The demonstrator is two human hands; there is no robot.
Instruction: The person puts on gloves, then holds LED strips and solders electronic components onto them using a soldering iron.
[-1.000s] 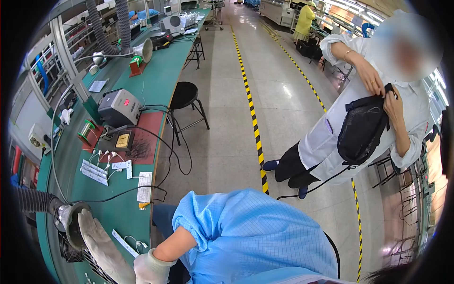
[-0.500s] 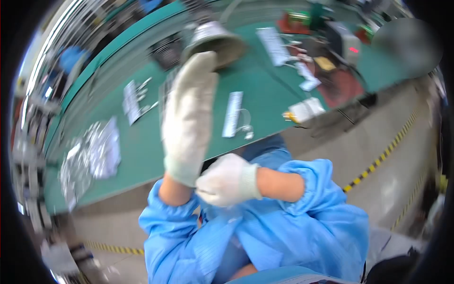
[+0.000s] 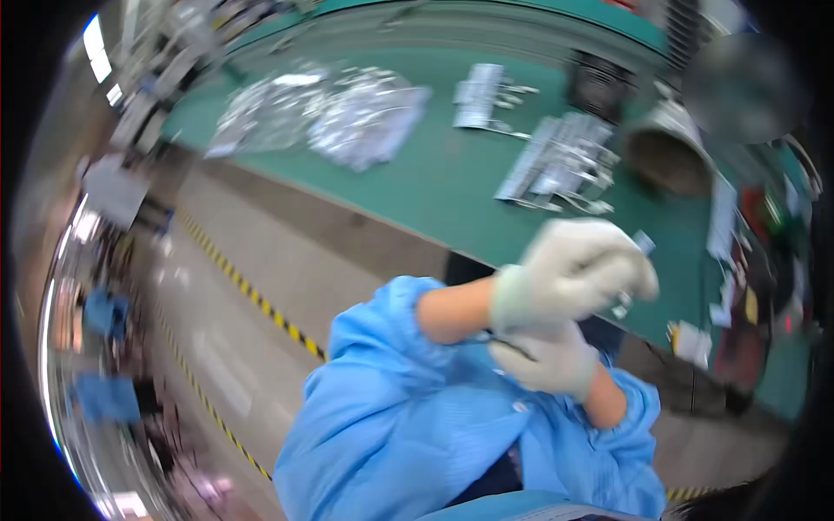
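My left hand [image 3: 586, 269], in a white knit glove, is raised at the table's front edge with its fingers curled in. Nothing shows in it, though motion blurs the fingertips. Below it, my right hand [image 3: 552, 360], gloved the same way, is at the left glove's cuff. A thin dark strap [image 3: 514, 346] runs from the left wrist into the right hand's fingers, which are partly hidden behind the left hand. Past the left hand lie a pale strip [image 3: 644, 242] and a small white connector [image 3: 620, 305] on the green table.
Pale strips with white cables [image 3: 560, 161] lie on the green table [image 3: 443, 191]. Further left are clear plastic bags [image 3: 269, 108] and a white bundle [image 3: 369, 122]. A grey cone-shaped hood [image 3: 669, 152] stands at right. Yellow-black floor tape [image 3: 252, 295] crosses the floor.
The view has swung left, so the table's things appear further right. My left hand has gone from flat and upright to curled and turned sideways. My right hand stays at the left wrist.
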